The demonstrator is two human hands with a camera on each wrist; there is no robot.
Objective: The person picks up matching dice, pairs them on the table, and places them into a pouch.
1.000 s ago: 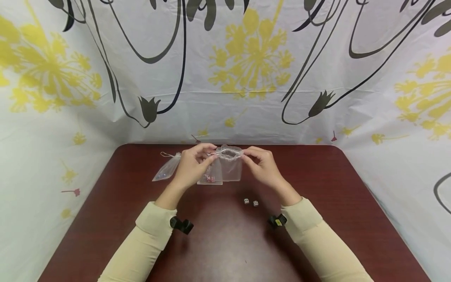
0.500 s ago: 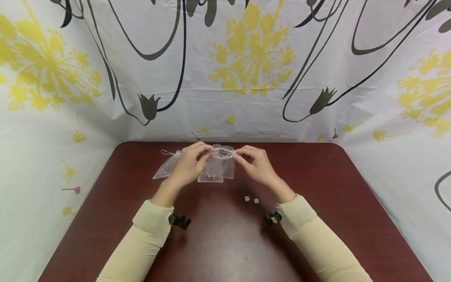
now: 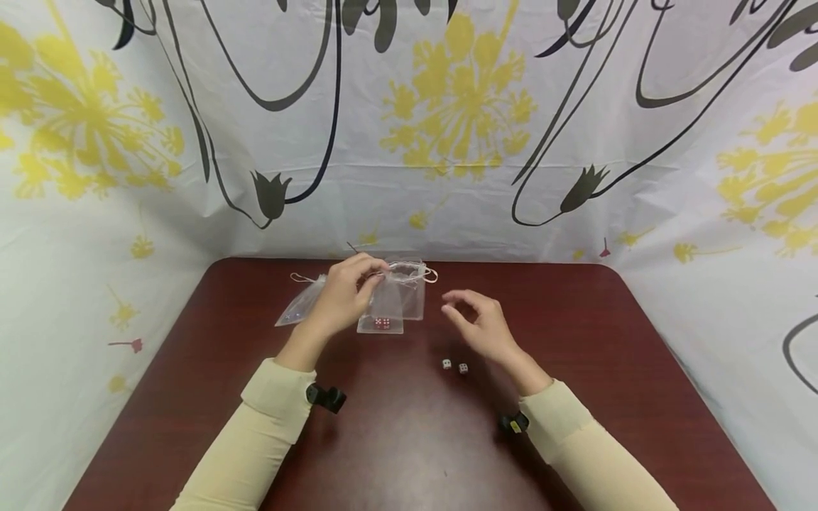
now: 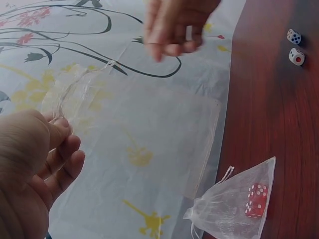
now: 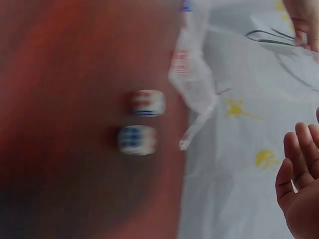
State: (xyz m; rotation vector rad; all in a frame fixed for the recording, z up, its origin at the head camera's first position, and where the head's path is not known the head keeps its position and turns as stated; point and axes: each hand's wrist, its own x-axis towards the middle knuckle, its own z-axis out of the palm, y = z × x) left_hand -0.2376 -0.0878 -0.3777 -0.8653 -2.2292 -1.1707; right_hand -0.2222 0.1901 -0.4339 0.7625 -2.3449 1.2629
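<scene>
Pinched at its gathered mouth, a sheer white drawstring pouch (image 3: 412, 301) hangs from my left hand (image 3: 341, 294). In the left wrist view this pouch (image 4: 144, 119) looks flat and see-through, with nothing visible inside. My right hand (image 3: 482, 326) is off the pouch, fingers loosely bent around nothing, above and right of two white dice. One white die (image 3: 446, 364) lies just left of the other die (image 3: 463, 369). A second pouch (image 4: 224, 219), drawn closed, holds red dice (image 4: 256, 199); it lies on the table near my left hand.
A third sheer pouch (image 3: 300, 306) with small bluish contents lies left of my left hand, partly hidden by it. The dark red table (image 3: 396, 426) ends at a patterned white cloth (image 3: 409, 213) behind and on both sides.
My right hand has let go of the pouch's mouth and moved right and toward me, leaving a drawstring loop sticking out. My left hand keeps its pinch, nearly unmoved.
</scene>
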